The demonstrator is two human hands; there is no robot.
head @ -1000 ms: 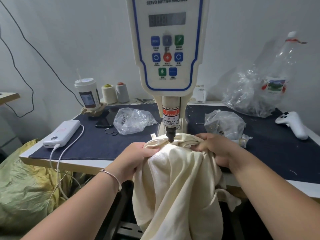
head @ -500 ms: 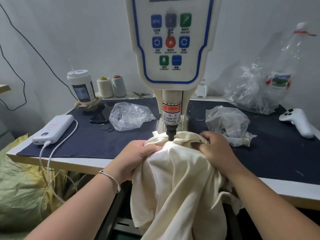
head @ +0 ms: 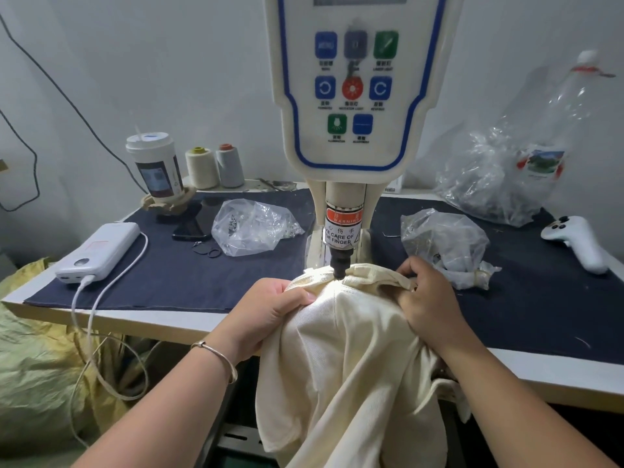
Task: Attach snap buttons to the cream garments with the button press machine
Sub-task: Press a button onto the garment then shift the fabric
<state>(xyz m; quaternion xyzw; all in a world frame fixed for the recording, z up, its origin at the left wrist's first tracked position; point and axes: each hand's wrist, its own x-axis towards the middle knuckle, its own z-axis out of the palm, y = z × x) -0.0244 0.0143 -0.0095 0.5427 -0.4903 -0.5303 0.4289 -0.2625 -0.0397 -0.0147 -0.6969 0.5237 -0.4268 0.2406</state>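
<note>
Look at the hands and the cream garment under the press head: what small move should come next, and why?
Probably hold the fabric steady and let the press fire. The cream garment already sits bunched under the black punch, with the left hand and right hand gripping it on either side, fingers clear of the punch.

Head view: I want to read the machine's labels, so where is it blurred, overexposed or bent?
Head view: control panel captions smear; bright light glares on the cream garment beneath the press tip; wide-angle lens bends the table edge.
</note>
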